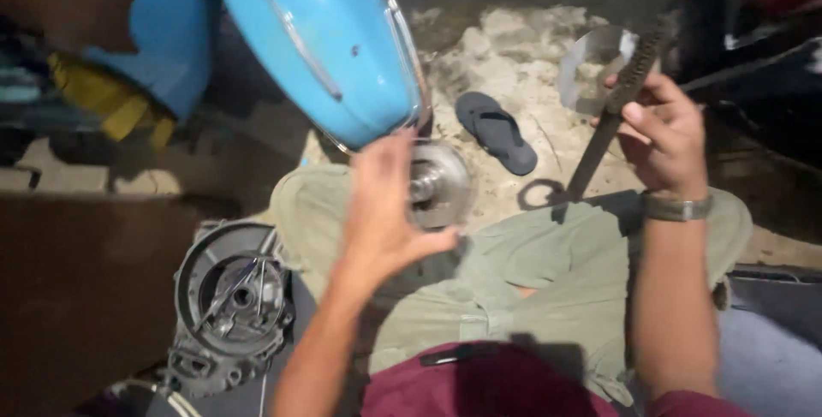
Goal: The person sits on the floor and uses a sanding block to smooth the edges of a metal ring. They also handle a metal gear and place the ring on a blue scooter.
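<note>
- The left hand (384,211) was spread wide, fingers against a round metal drum (438,182) beside the blue scooter panel (330,40)
- A long dark file (618,109) was gripped by the right hand (664,130), raised above the sandy floor (514,66)
- A dark sandal (497,132) lay nearby

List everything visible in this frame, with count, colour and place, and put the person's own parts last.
Scooter body panel: one, light blue, upper left of centre.
Round metal hub: one, silver, centre, below the panel.
Engine cover: one, grey metal, lower left on the floor.
Flip-flop sandal: one, dark blue, on the sandy ground.
Long tool: one, dark, with a ridged handle, right of centre.
Wristwatch: one, olive-grey, right wrist.
Trousers: olive green, lower centre.
Left hand: open, fingers at the hub.
Right hand: closed around the long tool.
</note>
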